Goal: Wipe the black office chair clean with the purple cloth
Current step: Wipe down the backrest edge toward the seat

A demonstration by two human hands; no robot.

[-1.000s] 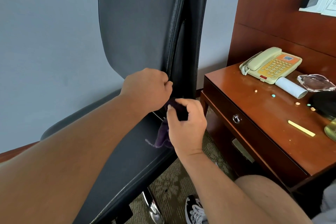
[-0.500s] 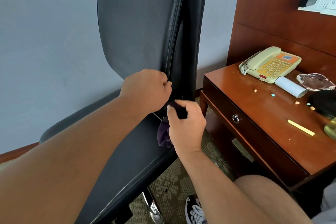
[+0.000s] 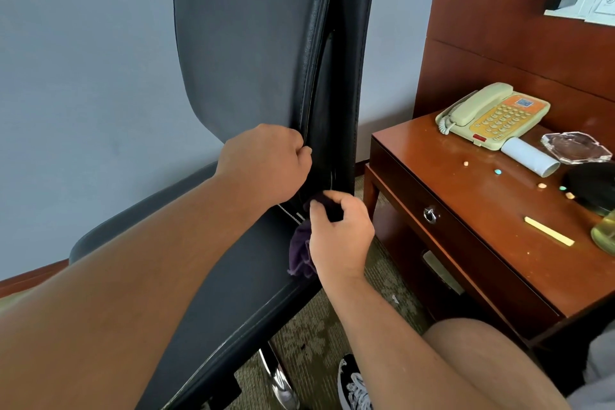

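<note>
Now one chair, one cloth. Left hand grip clamps the chair's backrest edge. Right hand grip pinches the cloth at the chair's seat crease.

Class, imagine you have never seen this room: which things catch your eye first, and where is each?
The tall black office chair fills the centre, and two hands meet where its back joins the seat: the left hand grips the back's edge, the right hand holds a purple cloth. At right, a cream telephone sits on a wooden desk.
</note>
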